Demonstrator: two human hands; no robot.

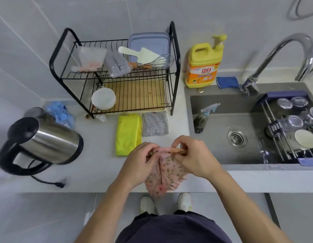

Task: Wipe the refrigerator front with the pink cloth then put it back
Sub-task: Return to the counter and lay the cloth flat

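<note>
The pink patterned cloth [167, 174] hangs in front of me above the counter's front edge, folded along a middle crease. My left hand [140, 162] pinches its upper left corner. My right hand [194, 155] grips the upper right edge. Both hands are close together at the top of the cloth, and its lower part droops past the counter edge. The refrigerator is not in view.
A yellow cloth [128, 134] and a grey patterned cloth [155, 123] lie on the counter just beyond my hands. A steel kettle [45, 142] stands left, a black dish rack [117, 74] behind. The sink [222, 141] holds a spray bottle [202, 120] and a rack of glasses [292, 123].
</note>
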